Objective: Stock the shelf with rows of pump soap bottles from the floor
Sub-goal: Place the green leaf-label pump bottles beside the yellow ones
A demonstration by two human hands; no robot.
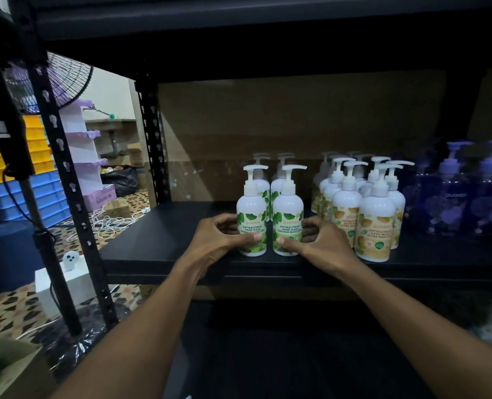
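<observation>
Two white pump bottles with green leaf labels stand side by side near the front edge of the black shelf [152, 243]. My left hand [219, 237] grips the left green bottle [250, 208], thumb across its label. My right hand [322, 240] grips the right green bottle [288, 211] the same way. Two more green bottles [276, 185] stand right behind them. To the right is a cluster of several white bottles with orange labels [374, 220]. Purple bottles [455, 203] stand at the far right.
The shelf's left part is bare. Black perforated uprights [66, 174] frame the left side. Beyond them are a fan [66, 79], yellow and blue crates [40, 156], a white and lilac display stand [89, 156], loose white cables [112, 220] and a white box [66, 286] on the patterned floor.
</observation>
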